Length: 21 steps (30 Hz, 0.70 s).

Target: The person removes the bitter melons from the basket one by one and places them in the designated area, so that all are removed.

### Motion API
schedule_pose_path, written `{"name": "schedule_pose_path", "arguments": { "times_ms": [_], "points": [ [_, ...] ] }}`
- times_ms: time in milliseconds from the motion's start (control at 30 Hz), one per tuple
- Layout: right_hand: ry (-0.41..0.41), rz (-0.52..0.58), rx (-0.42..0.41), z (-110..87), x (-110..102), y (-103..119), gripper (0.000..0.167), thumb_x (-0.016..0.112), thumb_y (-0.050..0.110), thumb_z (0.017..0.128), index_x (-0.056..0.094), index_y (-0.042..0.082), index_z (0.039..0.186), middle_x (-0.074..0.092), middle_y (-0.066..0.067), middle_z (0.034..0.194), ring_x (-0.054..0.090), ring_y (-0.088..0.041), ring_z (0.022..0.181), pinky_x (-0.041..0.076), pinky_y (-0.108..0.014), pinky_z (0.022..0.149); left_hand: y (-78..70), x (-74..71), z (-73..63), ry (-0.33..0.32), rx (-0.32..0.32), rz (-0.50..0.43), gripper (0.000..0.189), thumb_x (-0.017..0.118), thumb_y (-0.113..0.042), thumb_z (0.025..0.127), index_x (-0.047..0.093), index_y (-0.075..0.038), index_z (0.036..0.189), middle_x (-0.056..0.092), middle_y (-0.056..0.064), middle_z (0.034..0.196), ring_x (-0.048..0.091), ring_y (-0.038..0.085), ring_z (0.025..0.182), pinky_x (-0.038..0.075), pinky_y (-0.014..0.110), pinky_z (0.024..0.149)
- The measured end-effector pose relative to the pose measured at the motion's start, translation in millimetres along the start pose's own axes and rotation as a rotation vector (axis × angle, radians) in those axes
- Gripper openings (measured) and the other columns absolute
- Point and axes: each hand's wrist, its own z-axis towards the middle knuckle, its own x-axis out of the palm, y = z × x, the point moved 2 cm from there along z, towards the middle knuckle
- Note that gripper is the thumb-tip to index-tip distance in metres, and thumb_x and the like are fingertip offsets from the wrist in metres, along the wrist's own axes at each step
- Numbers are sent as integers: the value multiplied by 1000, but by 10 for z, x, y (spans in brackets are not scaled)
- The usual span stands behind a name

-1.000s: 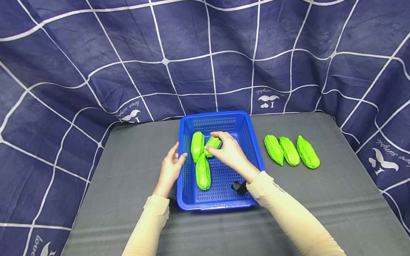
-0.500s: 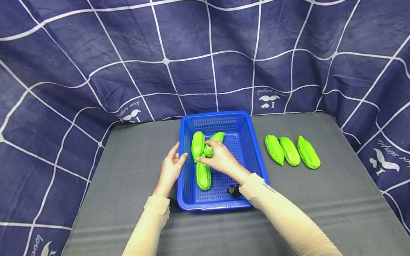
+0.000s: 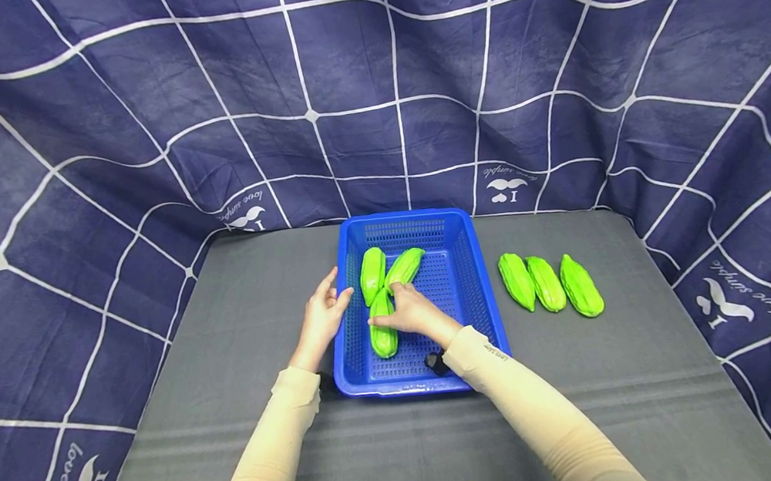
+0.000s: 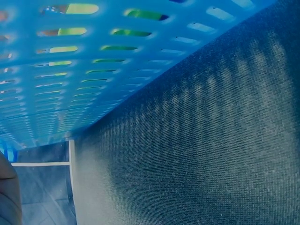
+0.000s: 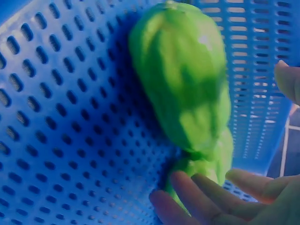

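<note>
Inside the blue perforated plastic basket (image 3: 450, 327) lie three bright green, ribbed gourds. The near gourd (image 3: 384, 341) points lengthwise, its upper part overlapped by my right hand (image 3: 412, 315). That hand reaches over it with thumb and fingers spread apart; in the right wrist view, fingertips (image 5: 180, 180) hover below the gourd and the thumb (image 5: 287, 79) stands off to the right. Beyond are the far-left gourd (image 3: 372, 273) and a slanted gourd (image 3: 407, 265), close to my fingertips. My left hand (image 3: 321, 320) rests at the basket's left rim, fingers extended and thumb over the edge.
Three more green gourds lie on the grey cloth right of the basket: a left one (image 3: 517, 282), a middle one (image 3: 546, 284) and a right one (image 3: 581, 286). A dark blue curtain (image 3: 376, 141) with white lines surrounds the table's back and sides.
My right hand has moved left and toward me, from the slanted gourd to over the near gourd, uncovering the slanted one. The left hand has stayed at the basket's rim.
</note>
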Motion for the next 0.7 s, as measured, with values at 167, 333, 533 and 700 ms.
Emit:
{"name": "schedule_pose_path", "arguments": {
  "times_ms": [167,333,533,700],
  "points": [
    [43,8,15,21,63,-38,84,77,43,81,44,-12,135,55,-28,130,53,-36,124,44,-47,104,-9,-4,-2,3,0,-3,57,65,-21,95,46,-8,147,54,5,82,47,8,63,41,21,60],
    [76,16,-22,52,113,-44,74,79,37,80,49,-11,127,63,-24,118,61,-34,113,48,-46,99,-16,-10,2,3,-2,-5,56,65,-21,96,46,-9,147,53,4,82,46,8,63,41,21,60],
    [151,-40,20,65,161,-23,76,78,35,81,45,-12,130,61,-25,121,60,-36,115,47,-46,100,-13,-2,5,6,-2,-8,57,66,-21,95,46,-8,147,54,5,81,47,8,63,41,21,60],
    [168,-46,54,94,172,-21,81,81,27,78,41,-12,137,60,-26,125,59,-37,119,45,-46,104,-7,1,3,0,-5,-11,57,66,-22,95,46,-9,147,53,4,80,45,9,62,40,22,60]
  ]
}}
